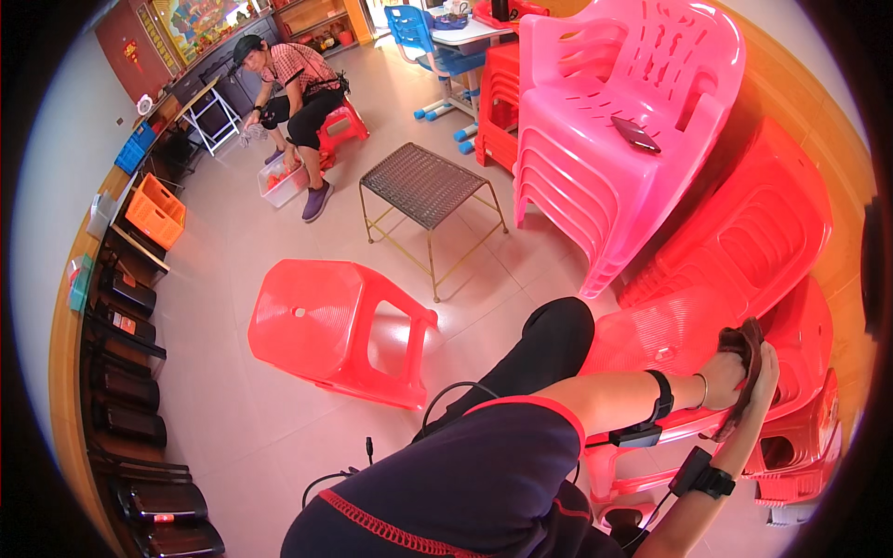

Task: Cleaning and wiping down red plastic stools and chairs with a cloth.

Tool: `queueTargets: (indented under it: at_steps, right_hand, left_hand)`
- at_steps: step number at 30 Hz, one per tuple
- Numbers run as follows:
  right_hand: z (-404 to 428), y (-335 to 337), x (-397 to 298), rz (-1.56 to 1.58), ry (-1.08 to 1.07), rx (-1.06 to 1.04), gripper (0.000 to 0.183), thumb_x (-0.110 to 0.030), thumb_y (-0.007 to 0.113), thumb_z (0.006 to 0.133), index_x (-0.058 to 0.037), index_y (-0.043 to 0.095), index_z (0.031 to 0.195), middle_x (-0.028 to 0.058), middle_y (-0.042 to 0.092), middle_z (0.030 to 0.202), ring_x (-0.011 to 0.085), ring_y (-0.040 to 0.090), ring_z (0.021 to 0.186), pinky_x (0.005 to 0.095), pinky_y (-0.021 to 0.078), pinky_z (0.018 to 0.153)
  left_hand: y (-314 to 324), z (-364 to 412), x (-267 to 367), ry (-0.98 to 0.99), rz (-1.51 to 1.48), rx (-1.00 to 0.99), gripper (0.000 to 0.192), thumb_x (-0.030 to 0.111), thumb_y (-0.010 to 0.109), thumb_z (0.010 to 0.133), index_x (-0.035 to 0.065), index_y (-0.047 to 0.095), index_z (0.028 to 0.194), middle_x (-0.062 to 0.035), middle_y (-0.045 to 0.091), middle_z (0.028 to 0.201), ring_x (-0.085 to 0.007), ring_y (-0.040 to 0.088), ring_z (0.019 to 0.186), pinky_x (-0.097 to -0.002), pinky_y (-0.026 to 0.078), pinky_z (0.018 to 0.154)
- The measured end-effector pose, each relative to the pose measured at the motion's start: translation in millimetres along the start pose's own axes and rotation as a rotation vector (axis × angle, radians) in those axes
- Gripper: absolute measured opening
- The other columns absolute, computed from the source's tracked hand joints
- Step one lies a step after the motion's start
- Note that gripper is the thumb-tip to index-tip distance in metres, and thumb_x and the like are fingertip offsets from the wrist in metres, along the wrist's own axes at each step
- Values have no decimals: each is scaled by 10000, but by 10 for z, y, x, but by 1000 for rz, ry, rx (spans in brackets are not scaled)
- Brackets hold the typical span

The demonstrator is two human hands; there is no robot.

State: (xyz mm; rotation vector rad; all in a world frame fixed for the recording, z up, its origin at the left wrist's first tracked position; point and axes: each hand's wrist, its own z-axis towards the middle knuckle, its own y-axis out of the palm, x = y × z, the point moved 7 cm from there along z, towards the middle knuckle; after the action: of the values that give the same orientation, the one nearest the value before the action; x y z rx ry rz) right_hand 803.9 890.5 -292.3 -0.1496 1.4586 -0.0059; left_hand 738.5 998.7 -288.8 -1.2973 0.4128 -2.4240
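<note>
A dark brown cloth (744, 390) is bunched between my two hands at the right, above a red plastic stool (656, 338). My left hand (722, 380) grips the cloth from its near side, and my right hand (766, 373) has it from the far side. Some fingers are hidden behind the folds. Both forearms carry black straps with small black boxes and cables. Another red plastic stool (303, 321) stands on the floor in front of me.
Beyond it stands a woven-top metal stool (425, 183). Stacked pink chairs (579, 181) bear a phone (635, 134); red stools (760, 223) lean beside them. A person (300, 84) sits far left by a clear bin (282, 183). An orange crate (157, 211) and black chairs line the wall.
</note>
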Motion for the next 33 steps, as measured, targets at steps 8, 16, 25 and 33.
queueTargets:
  at_steps: [8, 16, 25, 33]
  right_hand:
    - [55, -62, 62, -20, -1, 0, 214, -215, 471, 908, -19, 558, 902, -15, 522, 809, 77, 464, 741, 207, 377, 681]
    - [-15, -46, 13, 48, -22, 98, 245, -231, 463, 909, -10, 565, 932, 15, 544, 858, 112, 486, 790, 233, 384, 738]
    - [63, -205, 125, 10, -80, 96, 274, -246, 450, 916, 1, 568, 940, 30, 554, 873, 122, 491, 805, 245, 387, 758]
    - [-3, -132, 35, 38, -55, 171, 289, -259, 444, 919, 3, 567, 923, 38, 558, 848, 128, 497, 774, 258, 399, 736]
  left_hand:
    - [2, 1, -6, 23, 15, 46, 267, 268, 553, 684, 5, 604, 675, -219, 579, 727, -386, 543, 746, -455, 422, 698]
    - [-30, 0, 26, -4, 58, 4, 259, 269, 547, 700, 24, 603, 761, -193, 575, 856, -349, 515, 889, -453, 368, 756]
    - [-81, 18, 77, 10, 62, -15, 302, 274, 535, 719, 37, 609, 891, -166, 562, 964, -328, 472, 983, -440, 332, 809]
    - [-125, 25, 99, 9, 32, -24, 314, 288, 529, 724, 34, 616, 886, -170, 560, 975, -326, 468, 993, -436, 333, 818]
